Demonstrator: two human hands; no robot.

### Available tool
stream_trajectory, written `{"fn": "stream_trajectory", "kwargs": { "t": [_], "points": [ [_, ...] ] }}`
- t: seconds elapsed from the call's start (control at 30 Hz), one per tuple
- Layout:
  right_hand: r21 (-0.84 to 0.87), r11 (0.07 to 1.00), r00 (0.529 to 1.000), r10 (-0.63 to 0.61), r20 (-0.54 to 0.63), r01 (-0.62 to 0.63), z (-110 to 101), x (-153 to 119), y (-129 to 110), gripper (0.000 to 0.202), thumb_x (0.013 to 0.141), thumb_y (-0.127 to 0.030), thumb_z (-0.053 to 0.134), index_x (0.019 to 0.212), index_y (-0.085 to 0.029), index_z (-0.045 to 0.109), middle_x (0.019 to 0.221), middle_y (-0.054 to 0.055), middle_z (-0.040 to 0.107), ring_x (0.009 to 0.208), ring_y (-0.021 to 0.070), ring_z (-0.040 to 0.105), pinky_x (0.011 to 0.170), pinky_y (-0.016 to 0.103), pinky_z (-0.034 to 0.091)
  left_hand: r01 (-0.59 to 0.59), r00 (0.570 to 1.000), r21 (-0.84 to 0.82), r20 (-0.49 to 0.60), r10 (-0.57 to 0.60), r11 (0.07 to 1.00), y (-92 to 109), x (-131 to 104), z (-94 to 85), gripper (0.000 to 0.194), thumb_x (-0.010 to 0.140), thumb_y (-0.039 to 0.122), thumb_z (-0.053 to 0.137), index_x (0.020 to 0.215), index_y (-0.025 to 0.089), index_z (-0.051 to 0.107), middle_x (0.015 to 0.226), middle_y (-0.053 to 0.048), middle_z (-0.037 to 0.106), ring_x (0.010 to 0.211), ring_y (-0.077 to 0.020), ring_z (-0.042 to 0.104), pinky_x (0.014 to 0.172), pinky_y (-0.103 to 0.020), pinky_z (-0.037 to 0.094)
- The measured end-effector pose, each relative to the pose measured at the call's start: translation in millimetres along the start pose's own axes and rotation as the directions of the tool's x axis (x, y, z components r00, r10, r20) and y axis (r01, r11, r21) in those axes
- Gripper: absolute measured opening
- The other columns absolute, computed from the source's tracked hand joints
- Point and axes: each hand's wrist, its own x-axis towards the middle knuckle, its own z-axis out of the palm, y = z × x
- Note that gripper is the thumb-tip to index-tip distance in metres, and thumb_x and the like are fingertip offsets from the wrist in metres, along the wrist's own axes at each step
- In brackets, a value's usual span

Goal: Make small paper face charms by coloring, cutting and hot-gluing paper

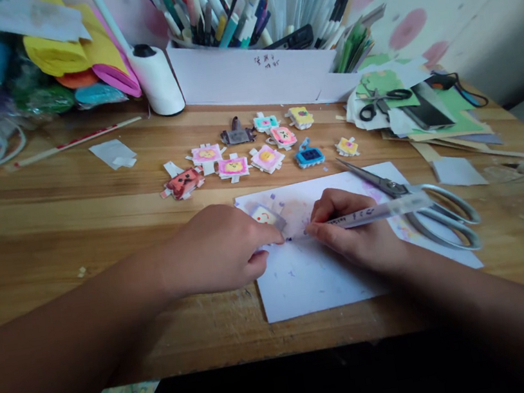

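Note:
My right hand (354, 229) is closed around a pale, translucent pen (381, 210), its tip low over a white paper sheet (318, 286). On the sheet's left part, my left hand (225, 247) presses with its index finger beside a small paper piece (265, 215) with a smiling face drawn on it. The other fingers of that hand are curled under and mostly hidden. Large grey scissors (402, 193) lie on the sheet's right side, blades partly apart. Purple marks and smudges show on the sheet.
Several small coloured paper figures (268, 158) lie behind the sheet. A white box (249, 74) of pens stands at the back, beside a thread spool (158, 84). Paper scraps and black scissors (380, 102) are at the back right, coloured clay packs (57, 56) at the back left.

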Motion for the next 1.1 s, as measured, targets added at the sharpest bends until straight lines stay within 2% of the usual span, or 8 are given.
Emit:
{"fn": "stream_trajectory", "kwargs": {
  "t": [0.43,0.77,1.1],
  "points": [
    [0.027,1.0,1.0,0.012,0.019,-0.013,-0.9,0.5,0.4,0.018,0.075,-0.024,0.066,0.064,-0.019,0.052,0.06,-0.001,0.057,0.052,0.01,0.048,0.047,0.023,0.036,0.004,1.0,0.003,-0.008,-0.004,1.0,-1.4,-0.9,1.1,0.03,0.082,0.026,0.052,0.105,0.034,0.069,0.08,-0.002,0.073,0.071,-0.0206,0.065,0.061,-0.029,0.039],
    [0.02,1.0,0.998,-0.016,0.065,0.015,-0.7,-0.9,0.2,0.018,0.076,-0.025,0.065,0.065,-0.019,0.052,0.062,0.0,0.059,0.053,0.0108,0.049,0.047,0.023,0.038,-0.006,1.0,0.011,-0.014,0.006,1.0,-0.8,-0.3,1.9,0.027,0.081,0.025,0.052,0.1,0.033,0.07,0.074,-0.001,0.07,0.068,-0.0191,0.064,0.059,-0.027,0.037],
    [0.036,0.999,1.0,0.002,0.029,-0.004,-0.5,-1.3,1.2,0.017,0.075,-0.022,0.065,0.065,-0.019,0.052,0.062,-0.001,0.058,0.052,0.0096,0.047,0.047,0.023,0.036,-0.001,0.999,-0.009,-0.047,0.0,1.0,-1.5,-0.3,3.5,0.028,0.078,0.023,0.055,0.098,0.033,0.071,0.072,-0.001,0.07,0.064,-0.0182,0.062,0.057,-0.026,0.035]
  ]
}}
